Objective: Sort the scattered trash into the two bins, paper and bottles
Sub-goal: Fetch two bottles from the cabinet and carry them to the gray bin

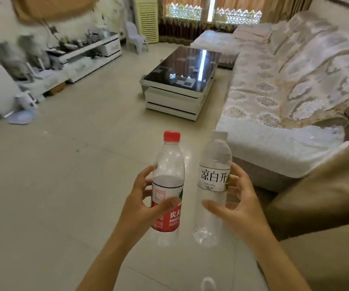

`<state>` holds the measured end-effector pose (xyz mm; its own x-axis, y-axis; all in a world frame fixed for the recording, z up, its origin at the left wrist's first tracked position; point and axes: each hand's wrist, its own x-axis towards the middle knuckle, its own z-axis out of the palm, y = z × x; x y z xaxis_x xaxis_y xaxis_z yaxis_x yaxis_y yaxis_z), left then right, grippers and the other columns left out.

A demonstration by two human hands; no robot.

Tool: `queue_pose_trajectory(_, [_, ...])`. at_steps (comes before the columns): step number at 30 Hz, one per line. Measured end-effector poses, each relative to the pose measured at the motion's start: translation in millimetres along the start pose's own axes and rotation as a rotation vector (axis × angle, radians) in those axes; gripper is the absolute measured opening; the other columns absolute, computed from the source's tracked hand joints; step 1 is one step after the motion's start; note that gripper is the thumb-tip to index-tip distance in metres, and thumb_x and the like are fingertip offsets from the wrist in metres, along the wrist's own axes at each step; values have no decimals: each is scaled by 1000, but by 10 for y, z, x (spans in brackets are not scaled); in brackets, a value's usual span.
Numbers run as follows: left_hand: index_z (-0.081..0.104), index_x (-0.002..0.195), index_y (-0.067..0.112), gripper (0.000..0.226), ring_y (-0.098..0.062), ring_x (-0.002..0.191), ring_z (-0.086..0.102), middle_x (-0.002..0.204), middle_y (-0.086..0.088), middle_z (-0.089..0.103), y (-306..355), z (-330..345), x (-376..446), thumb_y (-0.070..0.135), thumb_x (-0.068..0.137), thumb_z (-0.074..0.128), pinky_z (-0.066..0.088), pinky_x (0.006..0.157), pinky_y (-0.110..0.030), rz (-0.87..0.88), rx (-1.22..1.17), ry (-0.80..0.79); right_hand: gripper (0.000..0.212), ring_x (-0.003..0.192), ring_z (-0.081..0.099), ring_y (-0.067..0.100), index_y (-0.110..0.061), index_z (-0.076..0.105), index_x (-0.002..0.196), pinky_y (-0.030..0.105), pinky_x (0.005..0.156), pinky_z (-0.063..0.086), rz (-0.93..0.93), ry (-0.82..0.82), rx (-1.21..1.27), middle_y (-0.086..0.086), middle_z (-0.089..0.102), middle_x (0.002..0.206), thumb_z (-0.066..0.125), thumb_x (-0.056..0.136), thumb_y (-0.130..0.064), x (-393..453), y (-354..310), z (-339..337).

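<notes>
Red-cap bottle point(168, 183) upright in L hand point(142, 204) grip, clear-cap bottle point(212, 190) in R hand point(239, 206).

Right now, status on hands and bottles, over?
Left hand holding red-capped bottle, upright. Right hand holding white-labelled bottle, upright. No bins or paper in view. Floor ahead open; coffee table and sofa beyond.

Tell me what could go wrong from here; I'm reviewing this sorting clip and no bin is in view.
1. The left hand and right hand each hold a bottle by fingertips only; a loose grip could let the red-cap bottle or the clear bottle slip onto the tiled floor.
2. With both hands full, nothing else can be picked up or steadied.
3. No bin shows, so the person may have to search while carrying both.
</notes>
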<state>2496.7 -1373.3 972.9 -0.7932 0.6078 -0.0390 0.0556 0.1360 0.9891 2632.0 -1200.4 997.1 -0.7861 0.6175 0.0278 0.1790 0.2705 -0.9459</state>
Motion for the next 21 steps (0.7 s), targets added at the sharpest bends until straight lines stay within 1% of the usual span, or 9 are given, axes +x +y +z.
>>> queue_pose_trajectory(2, [36,124,62,86,3,104,59,118,24,56,-61,-238,12,60,50,79,54,76,-24,-25,-31,89,97,98,46,-21,-49,27,136,11,63,48,-32,-84,-20,-28,48,117,84,59,-35,208,-76,258])
queue_pose_trajectory(4, [37,123,62,85,1,105,59,118,23,57,-106,-435,40,58,51,82,54,78,-25,-44,-46,166,96,99,49,-17,-51,26,133,11,66,50,-59,-168,-20,-27,49,116,84,58,-37,425,-153,498])
queue_pose_trajectory(6, [38,122,63,82,2,104,59,117,24,57,-135,-608,97,54,56,85,53,75,-21,-58,-48,241,95,99,52,-13,-52,26,132,14,68,52,-81,-245,-10,-24,50,117,82,56,-39,659,-220,729])
queue_pose_trajectory(9, [37,124,59,81,0,106,58,118,23,56,-173,-844,282,46,57,80,52,77,-23,-81,-46,344,97,99,53,-10,-42,29,138,15,69,52,-116,-332,13,-21,50,118,80,55,-39,1044,-295,1055])
queue_pose_trajectory(10, [36,126,58,81,0,106,57,119,23,56,-184,-925,370,47,58,81,53,79,-25,-88,-44,374,99,99,53,-9,-39,29,139,17,70,53,-127,-358,17,-20,50,119,80,55,-40,1183,-315,1157])
queue_pose_trajectory(12, [36,128,57,82,3,105,57,116,27,56,-201,-1081,594,51,61,82,52,78,-23,-92,-33,419,99,101,55,-4,-39,29,140,24,72,56,-150,-401,19,-18,51,120,82,57,-39,1493,-330,1357])
queue_pose_trajectory(15, [35,127,60,82,6,104,56,113,32,55,-199,-1305,1008,56,59,82,50,71,-17,-102,-25,468,94,103,56,1,-43,31,138,35,77,57,-170,-444,44,-19,52,121,85,61,-32,2033,-358,1634])
queue_pose_trajectory(18, [35,121,66,82,8,101,57,112,33,55,-179,-1543,1424,63,50,76,50,71,-17,-122,-24,526,92,104,56,1,-45,32,137,36,79,57,-170,-493,65,-19,52,121,85,63,-29,2563,-448,1885])
queue_pose_trajectory(21, [36,123,64,84,4,104,58,113,31,56,-172,-1799,1794,63,49,76,51,76,-22,-133,-16,568,92,105,55,2,-43,32,138,35,79,56,-185,-523,73,-20,51,121,84,64,-27,3025,-562,2129])
